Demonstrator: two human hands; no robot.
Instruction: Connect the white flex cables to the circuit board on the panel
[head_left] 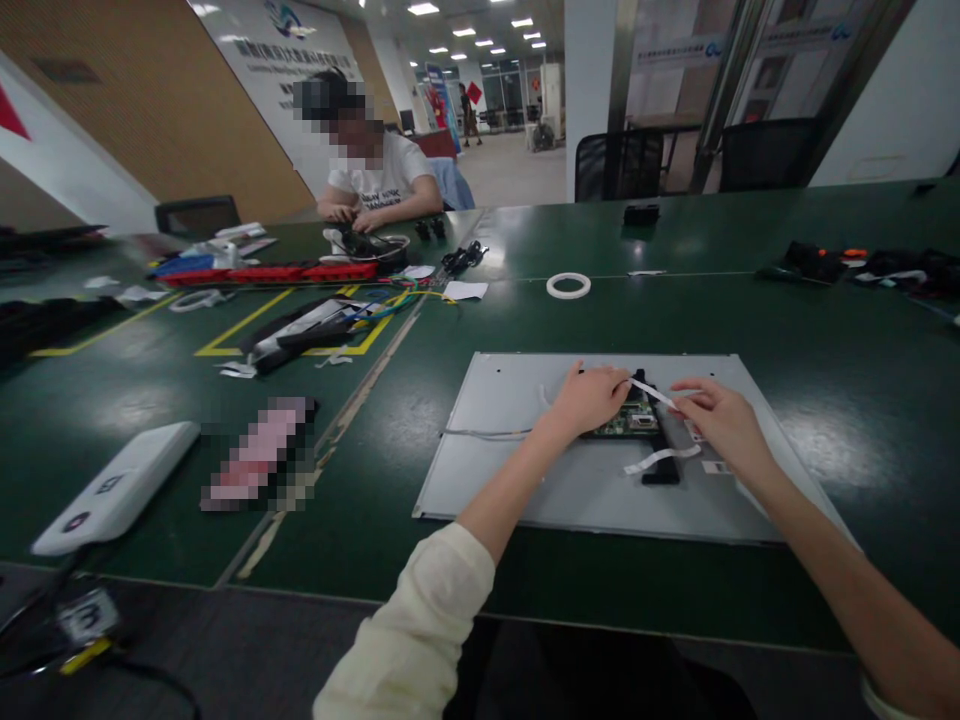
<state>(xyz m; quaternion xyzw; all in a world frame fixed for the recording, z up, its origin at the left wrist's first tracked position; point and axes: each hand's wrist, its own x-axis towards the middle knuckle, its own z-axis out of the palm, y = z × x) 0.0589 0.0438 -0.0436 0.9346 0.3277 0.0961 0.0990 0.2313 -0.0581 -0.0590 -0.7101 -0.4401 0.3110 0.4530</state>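
Here's the strip (654, 393), pinched in the right hand's (712, 418) fingers, left hand (592, 398) apparently gripping its other end; best kept taut, untwisted, light over the board (636, 424)

Long dark-green table (517, 325) in a bright, open office.
Rectangular white ceiling lights (424, 8) shine above a pale, smooth floor (502, 178); at left, a brown wood-toned wall (150, 130) adjoins a white sign panel (259, 90) with a blue logo. At right, a square white pillar (589, 70) stands beside metal-framed glass partitions (679, 80), with black mesh-backed chairs (619, 165) along the table's far edge.
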